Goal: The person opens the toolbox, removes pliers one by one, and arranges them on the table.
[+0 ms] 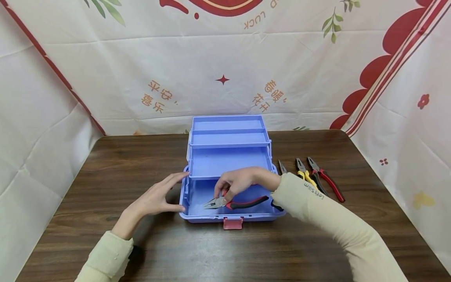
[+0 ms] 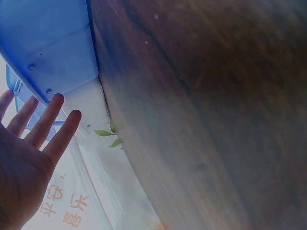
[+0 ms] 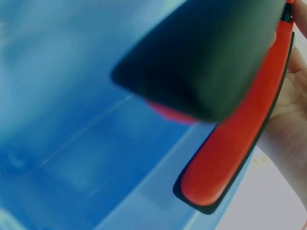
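A blue toolbox (image 1: 208,217) stands unfolded, its stepped trays (image 1: 230,138) raised behind the bottom compartment. Over that compartment my right hand (image 1: 237,183) pinches a pair of pliers (image 1: 248,204) near the pivot. Their metal nose points left and the red-and-black handles point right. Large in the right wrist view, the red handle (image 3: 235,148) runs across the blue plastic. At the toolbox's left side is my left hand (image 1: 155,199), thumb and fingertips at the rim. Its fingers look straight and spread in the left wrist view, beside the blue wall (image 2: 53,52).
To the right of the toolbox lie yellow-handled pliers (image 1: 305,174), red-and-black pliers (image 1: 328,182) and narrow-nosed pliers (image 1: 282,167), the last partly behind my right sleeve (image 1: 303,199). A pink latch (image 1: 233,223) hangs at the toolbox's front. Behind the brown table (image 1: 148,156) hangs a printed cloth (image 1: 197,66).
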`<state>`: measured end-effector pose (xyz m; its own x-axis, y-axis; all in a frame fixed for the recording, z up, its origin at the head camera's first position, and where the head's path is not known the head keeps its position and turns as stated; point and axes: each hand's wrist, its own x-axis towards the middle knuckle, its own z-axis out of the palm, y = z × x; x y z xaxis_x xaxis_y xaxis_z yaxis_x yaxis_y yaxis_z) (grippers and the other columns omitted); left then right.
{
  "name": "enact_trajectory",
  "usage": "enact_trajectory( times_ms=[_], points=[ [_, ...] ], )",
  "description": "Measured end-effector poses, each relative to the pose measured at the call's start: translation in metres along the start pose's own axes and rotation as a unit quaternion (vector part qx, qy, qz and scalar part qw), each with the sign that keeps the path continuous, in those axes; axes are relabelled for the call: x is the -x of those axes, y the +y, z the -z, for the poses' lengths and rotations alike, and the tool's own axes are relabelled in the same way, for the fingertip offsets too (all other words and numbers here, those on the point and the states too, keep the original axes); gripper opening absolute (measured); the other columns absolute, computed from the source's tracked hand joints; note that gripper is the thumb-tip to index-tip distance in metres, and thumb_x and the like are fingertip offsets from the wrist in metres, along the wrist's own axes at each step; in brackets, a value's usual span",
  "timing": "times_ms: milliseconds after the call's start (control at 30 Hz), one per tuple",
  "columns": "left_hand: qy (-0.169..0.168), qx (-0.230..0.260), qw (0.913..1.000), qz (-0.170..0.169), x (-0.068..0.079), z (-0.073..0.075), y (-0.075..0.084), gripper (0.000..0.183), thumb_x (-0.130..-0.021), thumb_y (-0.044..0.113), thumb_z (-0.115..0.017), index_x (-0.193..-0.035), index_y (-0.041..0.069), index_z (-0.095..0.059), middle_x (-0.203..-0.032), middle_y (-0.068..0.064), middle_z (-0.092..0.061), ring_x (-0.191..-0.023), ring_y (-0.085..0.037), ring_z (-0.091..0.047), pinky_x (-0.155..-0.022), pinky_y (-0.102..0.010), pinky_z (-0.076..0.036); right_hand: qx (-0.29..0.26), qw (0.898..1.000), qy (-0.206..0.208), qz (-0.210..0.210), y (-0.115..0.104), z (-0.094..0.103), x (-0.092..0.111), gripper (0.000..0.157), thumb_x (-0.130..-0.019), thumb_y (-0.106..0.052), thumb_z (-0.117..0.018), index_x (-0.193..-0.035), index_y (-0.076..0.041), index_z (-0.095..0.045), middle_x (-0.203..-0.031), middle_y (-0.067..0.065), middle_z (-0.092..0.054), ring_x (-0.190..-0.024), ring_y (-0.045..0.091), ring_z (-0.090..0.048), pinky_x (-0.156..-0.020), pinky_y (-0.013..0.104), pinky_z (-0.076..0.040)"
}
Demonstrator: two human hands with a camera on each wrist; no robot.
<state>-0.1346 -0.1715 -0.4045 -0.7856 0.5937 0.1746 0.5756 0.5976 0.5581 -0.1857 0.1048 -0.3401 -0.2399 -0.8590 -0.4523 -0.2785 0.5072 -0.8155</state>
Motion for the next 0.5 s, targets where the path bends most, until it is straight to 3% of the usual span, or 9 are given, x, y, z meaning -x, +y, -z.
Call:
enact_trajectory(
  times_ms=[167,367,500],
  points=[
    [0.001,-0.003,1.0,-0.005,0.0,0.0,0.0,0.092,-0.063,0.041,-0.077,-0.138,0.025,-0.027,-0.134,0.004,-0.034,-0.113,-0.02,-0.042,-0.087,-0.045,-0.036,-0.015,0.999,0.028,0.003,0.003,0.007,0.015,0.022,-0.081,-0.001,-0.06,-0.103,-0.002,-0.061,-0.084,0.001,-0.057,-0.072,0.008,-0.048,-0.063,0.022,-0.041],
    [0.002,-0.005,1.0,-0.006,0.0,-0.001,-0.001,0.092,-0.063,0.044,-0.076,-0.139,0.023,-0.027,-0.134,0.004,-0.033,-0.113,-0.018,-0.042,-0.087,-0.045,-0.036,-0.036,0.998,0.043,0.014,0.004,0.016,0.033,0.021,-0.082,-0.002,-0.059,-0.102,0.001,-0.06,-0.076,0.0,-0.055,-0.063,0.008,-0.042,-0.055,0.02,-0.034],
    [0.0,-0.005,0.9999,-0.01,0.0,-0.001,-0.001,0.091,-0.064,0.047,-0.074,-0.139,0.022,-0.027,-0.134,0.004,-0.033,-0.113,-0.017,-0.041,-0.087,-0.045,-0.036,-0.038,0.997,0.062,0.005,0.007,0.022,0.045,0.021,-0.082,-0.003,-0.059,-0.102,0.0,-0.06,-0.076,0.0,-0.056,-0.062,0.008,-0.042,-0.054,0.021,-0.035]
  ],
)
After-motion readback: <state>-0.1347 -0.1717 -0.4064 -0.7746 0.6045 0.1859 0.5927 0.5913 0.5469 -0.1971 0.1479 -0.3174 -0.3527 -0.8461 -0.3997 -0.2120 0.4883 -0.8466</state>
